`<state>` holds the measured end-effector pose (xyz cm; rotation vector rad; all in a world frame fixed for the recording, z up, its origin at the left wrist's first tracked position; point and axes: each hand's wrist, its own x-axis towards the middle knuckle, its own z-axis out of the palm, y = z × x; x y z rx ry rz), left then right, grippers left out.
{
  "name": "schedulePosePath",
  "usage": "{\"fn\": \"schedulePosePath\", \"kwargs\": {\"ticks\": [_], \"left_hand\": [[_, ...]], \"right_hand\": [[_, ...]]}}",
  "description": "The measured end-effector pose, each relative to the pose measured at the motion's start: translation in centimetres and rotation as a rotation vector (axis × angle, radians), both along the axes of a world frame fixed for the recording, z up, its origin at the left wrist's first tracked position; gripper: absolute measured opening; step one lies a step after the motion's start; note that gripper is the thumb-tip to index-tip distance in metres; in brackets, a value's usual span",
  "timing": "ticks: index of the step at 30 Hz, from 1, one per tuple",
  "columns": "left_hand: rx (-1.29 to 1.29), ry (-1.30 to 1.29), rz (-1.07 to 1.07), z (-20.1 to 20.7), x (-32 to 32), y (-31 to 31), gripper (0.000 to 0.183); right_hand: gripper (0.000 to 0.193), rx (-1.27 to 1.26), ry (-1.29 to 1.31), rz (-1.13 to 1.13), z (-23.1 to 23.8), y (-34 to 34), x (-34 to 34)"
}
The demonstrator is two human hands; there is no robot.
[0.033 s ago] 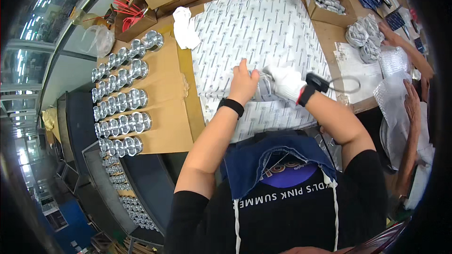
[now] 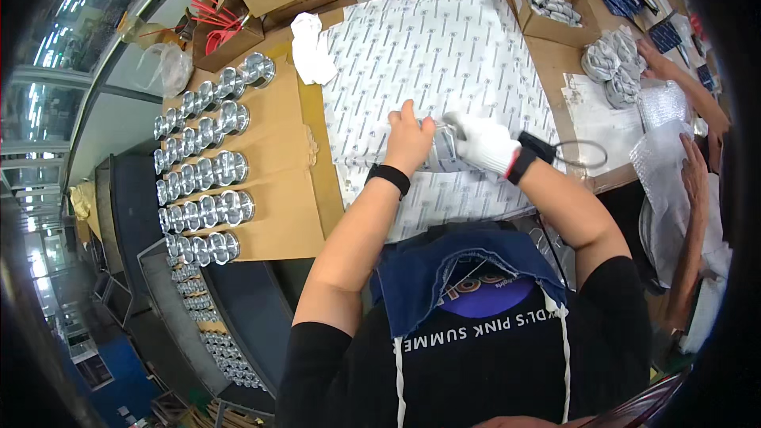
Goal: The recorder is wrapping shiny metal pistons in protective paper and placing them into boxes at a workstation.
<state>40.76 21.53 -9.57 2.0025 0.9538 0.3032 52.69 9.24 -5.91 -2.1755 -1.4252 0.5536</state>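
My bare left hand point(image 2: 409, 139), a black band at its wrist, is on the printed white sheets point(image 2: 412, 40) with index finger and thumb stretched apart. Against its right side lies a shiny grey metal part point(image 2: 445, 147), partly covered by printed paper and by my hands. My right hand point(image 2: 485, 144), in a white knit glove, is closed with curled fingers on the part's right side. Its fingertips are partly hidden. A black band and a small black device point(image 2: 536, 145) with a cable loop sit at that wrist.
Rows of shiny metal pistons point(image 2: 208, 212) stand on cardboard at left. A white glove point(image 2: 313, 49) lies beyond them. Cartons are at the back, one with small wrapped pieces point(image 2: 552, 8). At right, another person's hands point(image 2: 693, 162) are by bubble wrap point(image 2: 664, 103) and grey bundles point(image 2: 614, 63).
My right hand has shifted slightly right and toward me beside the metal part. The left hand stays almost where it was.
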Motion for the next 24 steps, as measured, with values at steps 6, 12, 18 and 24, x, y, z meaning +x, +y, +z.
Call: {"fn": "schedulePosePath", "kwargs": {"ticks": [6, 12, 18, 24], "left_hand": [[-0.377, 0.216, 0.047, 0.0, 1.7, 3.1, 0.072], [0.599, 0.205, -0.502, 6.1, -1.1, 0.2, 0.087], [0.341, 0.385, -0.552, 2.0, -2.5, 1.5, 0.094], [0.586, 0.334, -0.443, 4.6, -1.3, 1.4, 0.1]], "right_hand": [[0.093, -0.05, -0.522, 0.19, -0.1, -2.1, -4.7], [0.083, -0.163, 0.017, 0.01, 0.2, 1.7, 0.5], [0.061, -0.364, -0.077, 0.384, 4.2, 4.6, 0.6], [0.047, -0.046, -0.447, 0.219, 1.7, 3.9, -0.8]]}}
